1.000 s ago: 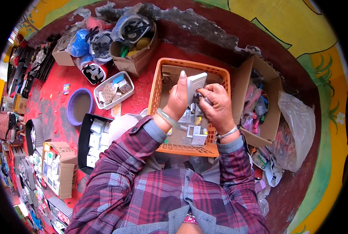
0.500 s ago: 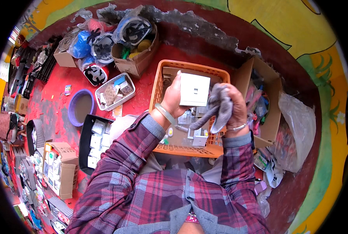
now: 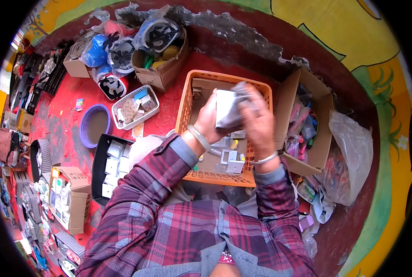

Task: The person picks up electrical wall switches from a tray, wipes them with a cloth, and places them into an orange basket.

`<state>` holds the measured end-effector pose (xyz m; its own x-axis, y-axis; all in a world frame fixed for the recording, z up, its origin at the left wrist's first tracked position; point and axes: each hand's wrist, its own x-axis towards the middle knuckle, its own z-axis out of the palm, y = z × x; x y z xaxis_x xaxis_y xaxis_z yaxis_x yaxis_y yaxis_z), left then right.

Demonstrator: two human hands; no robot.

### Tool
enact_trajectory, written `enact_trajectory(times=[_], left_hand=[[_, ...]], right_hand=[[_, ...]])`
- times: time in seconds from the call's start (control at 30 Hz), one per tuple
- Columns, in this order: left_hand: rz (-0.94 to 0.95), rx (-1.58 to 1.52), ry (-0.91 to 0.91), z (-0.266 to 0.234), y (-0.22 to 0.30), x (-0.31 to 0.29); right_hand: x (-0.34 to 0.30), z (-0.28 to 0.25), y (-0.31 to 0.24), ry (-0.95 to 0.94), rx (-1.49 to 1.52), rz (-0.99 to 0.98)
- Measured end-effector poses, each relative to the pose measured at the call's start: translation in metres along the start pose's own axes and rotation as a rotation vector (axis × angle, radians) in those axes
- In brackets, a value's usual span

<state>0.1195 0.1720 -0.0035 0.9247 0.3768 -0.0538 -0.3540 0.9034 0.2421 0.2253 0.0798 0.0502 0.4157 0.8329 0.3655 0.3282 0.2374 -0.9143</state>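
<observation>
Over the orange plastic basket (image 3: pixel 222 177), my left hand (image 3: pixel 206 122) grips a square white wall socket plate (image 3: pixel 225 105) by its left edge. My right hand (image 3: pixel 257 122), blurred by motion, presses a grey cloth (image 3: pixel 233 121) onto the plate's right side and lower edge. The cloth hides that part of the plate, socket opening included. Inside the basket below lie a white square frame and a white switch or socket piece (image 3: pixel 235 166), plus small yellow and white parts (image 3: pixel 234 144).
To the right is a cardboard box (image 3: pixel 279 121) of colourful items. At the left stand a black tray (image 3: pixel 97 173) of white boxed pieces, a white basket (image 3: pixel 155 112), a purple basin (image 3: pixel 84 131) and an open carton (image 3: pixel 80 203). Bagged helmets (image 3: pixel 121 57) sit farther back.
My right hand has moved left and up, bringing the cloth from beside the plate onto its face. The plate is now tilted and partly covered; my left hand still holds it.
</observation>
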Motion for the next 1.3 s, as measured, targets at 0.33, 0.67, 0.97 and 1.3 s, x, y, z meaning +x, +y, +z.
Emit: enact_trajectory(times=[0.33, 0.67, 0.97, 1.3], left_hand=[[0.158, 0.165, 0.325, 0.020, 0.002, -0.015], [0.079, 0.100, 0.093, 0.028, 0.019, -0.011], [0.121, 0.143, 0.130, 0.030, 0.021, -0.010], [0.177, 0.445, 0.158, 0.040, 0.008, -0.011]], right_hand=[[-0.010, 0.021, 0.005, -0.233, -0.571, -0.356], [0.015, -0.063, 0.041, 0.245, 0.727, 0.303], [0.005, -0.056, -0.014, -0.052, 0.650, 0.358], [0.000, -0.023, -0.018, -0.183, 0.024, 0.124]])
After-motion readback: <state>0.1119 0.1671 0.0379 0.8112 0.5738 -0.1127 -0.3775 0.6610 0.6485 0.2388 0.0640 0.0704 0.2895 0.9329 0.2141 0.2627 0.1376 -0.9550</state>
